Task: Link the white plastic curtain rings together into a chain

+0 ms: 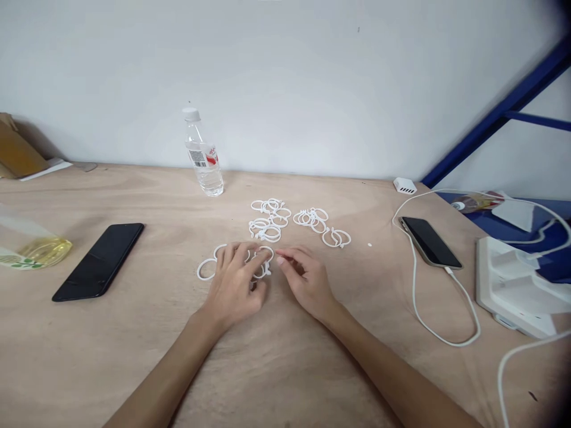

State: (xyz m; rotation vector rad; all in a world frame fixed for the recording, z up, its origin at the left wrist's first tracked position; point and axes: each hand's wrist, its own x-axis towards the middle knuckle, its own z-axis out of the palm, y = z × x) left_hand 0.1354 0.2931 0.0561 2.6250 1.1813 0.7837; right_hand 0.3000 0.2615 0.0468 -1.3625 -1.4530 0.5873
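Observation:
White plastic curtain rings [206,270] lie in a loose cluster on the wooden tabletop. My left hand [236,279] rests palm down over them, its fingers stretched out and partly covering several. Just to its right, my right hand [307,276] is closed in a pinch, thumb against the fingertips, beside the edge of a ring [266,252]. Whether anything is between those fingertips is too small to make out. Beyond the hands lie more rings: a pile [270,221] straight ahead, and another group [312,219] trailing off to the right.
A water bottle [204,157] stands near the wall. To the left are a black phone [100,261] and a clear container with yellow liquid [40,252]. On the right lie a phone [430,241] on a white cable [417,291] and a white power strip [513,285].

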